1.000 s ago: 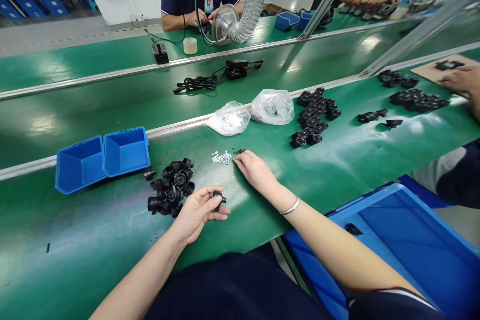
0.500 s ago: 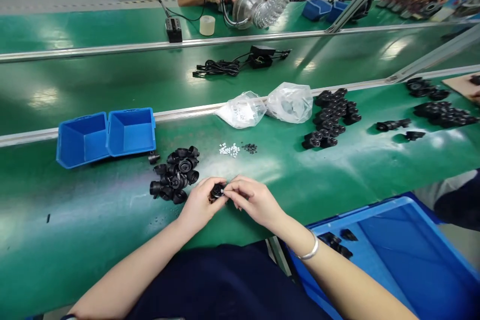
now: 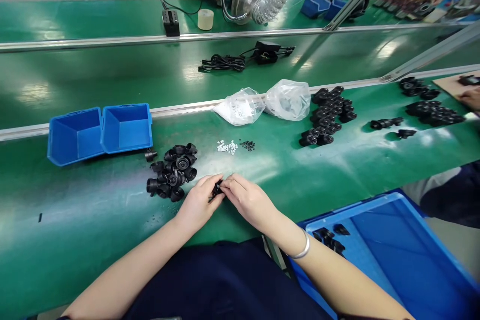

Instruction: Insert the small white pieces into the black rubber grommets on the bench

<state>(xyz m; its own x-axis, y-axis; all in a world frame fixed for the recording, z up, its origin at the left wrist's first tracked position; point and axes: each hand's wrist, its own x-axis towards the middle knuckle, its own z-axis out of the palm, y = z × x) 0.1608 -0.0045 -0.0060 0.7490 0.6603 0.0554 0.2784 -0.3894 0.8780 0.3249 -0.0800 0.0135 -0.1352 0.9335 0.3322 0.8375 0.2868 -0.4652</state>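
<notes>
My left hand and my right hand meet at the near edge of the green bench, both pinched on one small black plastic part held between their fingertips. A heap of the same black parts lies just left of my left hand. Beyond my hands lie a small cluster of tiny white pieces and a cluster of tiny black pieces. A silver bangle sits on my right wrist.
Two joined blue bins stand at the left, two clear bags and more black part piles further back. A large blue crate sits low at my right. Another person works across the belt; a hand shows at far right.
My right hand came back from the tiny black pieces to my left hand, and both now pinch the black part. The view tilted down and shifted a little.
</notes>
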